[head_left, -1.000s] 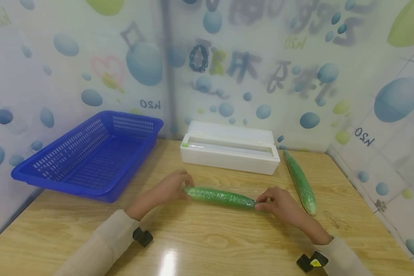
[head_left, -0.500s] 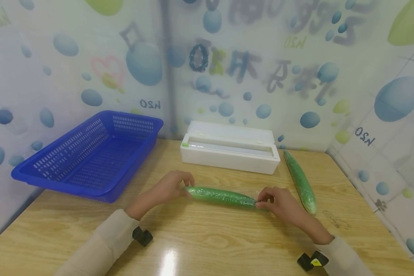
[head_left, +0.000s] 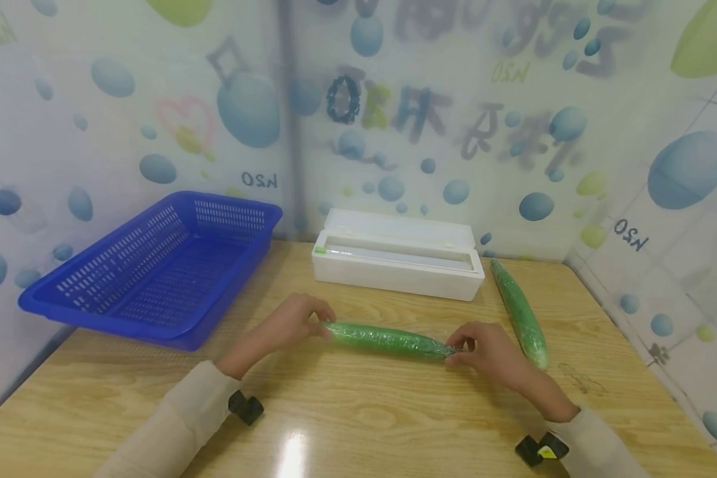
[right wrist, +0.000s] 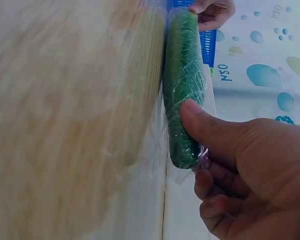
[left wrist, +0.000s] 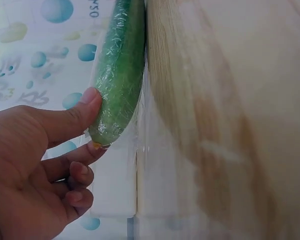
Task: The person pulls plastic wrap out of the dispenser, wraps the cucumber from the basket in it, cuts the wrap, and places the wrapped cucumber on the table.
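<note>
A green cucumber (head_left: pixel 388 340) wrapped in clear cling film lies crosswise between the two hands. At its left end, the left hand (head_left: pixel 295 320) pinches it; in the left wrist view the thumb (left wrist: pixel 88 102) presses the side near the tip. The right hand (head_left: pixel 490 352) pinches the other end, its thumb (right wrist: pixel 210 125) on the film and its fingers curled behind. Film wrinkles show along the cucumber (right wrist: pixel 182 75) in the right wrist view, with loose film around the end. To the right of the right hand lies a second wrapped cucumber (head_left: pixel 518 312).
Behind the hands stands a white cling film dispenser (head_left: pixel 397 275) with its lid raised and a green piece at its left end. A blue perforated basket (head_left: pixel 215 312) occupies the left of the wooden table (head_left: pixel 358 425). A patterned wall covering (head_left: pixel 418 179) closes off the back.
The held cucumber has shifted slightly to the right, its right end with it. Both hands stay at the ends in nearly the same places. The basket, dispenser and second cucumber are unmoved.
</note>
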